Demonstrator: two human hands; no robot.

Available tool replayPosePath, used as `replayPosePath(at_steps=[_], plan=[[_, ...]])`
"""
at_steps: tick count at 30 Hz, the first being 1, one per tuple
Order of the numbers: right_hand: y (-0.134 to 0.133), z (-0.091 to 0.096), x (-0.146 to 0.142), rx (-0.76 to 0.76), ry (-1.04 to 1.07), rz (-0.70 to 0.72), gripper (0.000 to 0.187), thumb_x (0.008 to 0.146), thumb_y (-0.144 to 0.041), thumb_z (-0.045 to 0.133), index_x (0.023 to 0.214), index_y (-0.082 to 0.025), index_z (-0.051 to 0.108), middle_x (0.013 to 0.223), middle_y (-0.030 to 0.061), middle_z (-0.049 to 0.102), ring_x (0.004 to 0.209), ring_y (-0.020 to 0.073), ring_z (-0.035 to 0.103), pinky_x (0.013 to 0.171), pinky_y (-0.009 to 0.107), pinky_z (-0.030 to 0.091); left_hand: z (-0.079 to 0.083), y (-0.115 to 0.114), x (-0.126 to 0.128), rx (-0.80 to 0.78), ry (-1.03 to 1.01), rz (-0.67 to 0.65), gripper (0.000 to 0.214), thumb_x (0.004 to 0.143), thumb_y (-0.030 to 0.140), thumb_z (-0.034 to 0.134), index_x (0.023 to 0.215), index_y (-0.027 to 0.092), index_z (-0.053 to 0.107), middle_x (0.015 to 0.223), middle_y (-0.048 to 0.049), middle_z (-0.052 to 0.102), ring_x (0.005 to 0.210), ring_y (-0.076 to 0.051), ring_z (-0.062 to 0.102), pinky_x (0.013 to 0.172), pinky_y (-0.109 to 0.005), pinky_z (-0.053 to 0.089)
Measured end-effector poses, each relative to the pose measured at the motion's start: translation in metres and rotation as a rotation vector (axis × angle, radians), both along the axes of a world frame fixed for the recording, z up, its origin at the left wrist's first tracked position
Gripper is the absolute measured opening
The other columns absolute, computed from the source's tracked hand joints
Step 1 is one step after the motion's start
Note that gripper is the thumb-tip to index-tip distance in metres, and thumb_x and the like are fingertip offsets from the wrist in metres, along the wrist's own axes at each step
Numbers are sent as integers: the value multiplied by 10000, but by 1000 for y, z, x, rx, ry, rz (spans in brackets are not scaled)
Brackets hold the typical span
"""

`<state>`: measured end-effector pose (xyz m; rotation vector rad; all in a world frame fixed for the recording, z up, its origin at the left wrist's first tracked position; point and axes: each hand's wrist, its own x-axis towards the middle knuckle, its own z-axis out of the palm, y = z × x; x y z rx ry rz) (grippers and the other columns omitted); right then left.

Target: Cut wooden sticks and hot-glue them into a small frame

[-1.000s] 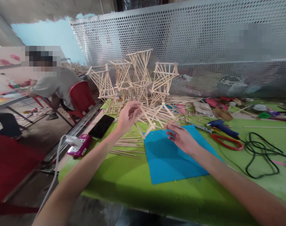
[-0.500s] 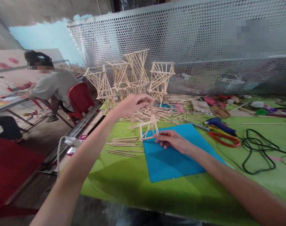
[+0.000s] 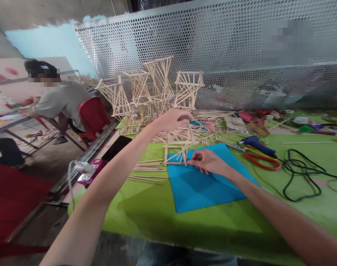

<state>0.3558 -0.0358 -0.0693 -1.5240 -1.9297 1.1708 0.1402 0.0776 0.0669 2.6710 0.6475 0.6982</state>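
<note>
A small frame of thin wooden sticks [image 3: 175,163] stands at the far left edge of the blue sheet [image 3: 204,188]. My left hand [image 3: 175,119] reaches over from above, its fingers closed at the top of the frame's raised part; the exact grip is partly hidden. Low down on the right side, my right hand [image 3: 208,162] pinches the frame's lower corner between thumb and fingers. Left of the frame lie several loose sticks [image 3: 148,169] on the green table cover [image 3: 140,207].
Several finished stick structures [image 3: 189,88] stand behind, before a perforated metal panel [image 3: 226,44]. A stick pile [image 3: 168,136] lies below them. To the right are orange-handled scissors [image 3: 262,162], a blue glue gun [image 3: 258,145] and a black cord [image 3: 301,173]. A seated person [image 3: 60,99] is at left.
My left hand has shifted right, and the upper part of the frame has swung right with it. My right hand has moved slightly right and stays at the lower corner.
</note>
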Motion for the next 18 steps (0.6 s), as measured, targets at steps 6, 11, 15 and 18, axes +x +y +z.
replayPosePath(at_steps=[6, 11, 15, 18], plan=[[4, -5, 2, 87, 75, 6, 403, 839, -565, 743, 1005, -205, 671, 664, 5, 709, 455, 131, 598, 403, 240, 469, 11, -20, -30, 161, -419, 132, 154, 978, 299, 598, 980, 189, 706, 919, -51, 754, 802, -136, 682, 743, -286, 559], [6, -10, -3, 172, 76, 35, 375, 892, -526, 688, 1106, -219, 705, 801, 29, 763, 502, 128, 613, 439, 242, 473, 32, -37, -94, -110, -307, -32, 308, 994, 397, 593, 782, 200, 699, 725, -37, 716, 591, -114, 601, 563, -264, 500], [7, -9, -10, 194, 102, 72, 309, 931, -496, 629, 953, -204, 727, 825, 43, 766, 603, 141, 649, 513, 239, 507, 27, -41, -122, -447, 250, -98, 273, 978, 419, 595, 898, 249, 794, 833, -57, 777, 691, -152, 696, 616, -270, 540], [9, -7, -11, 166, 154, 69, 291, 925, -476, 621, 875, -203, 709, 836, 50, 766, 649, 148, 655, 564, 249, 531, -1, -39, -118, -488, 434, -36, 216, 946, 414, 631, 1028, 278, 779, 980, -44, 800, 829, -170, 745, 714, -270, 559]])
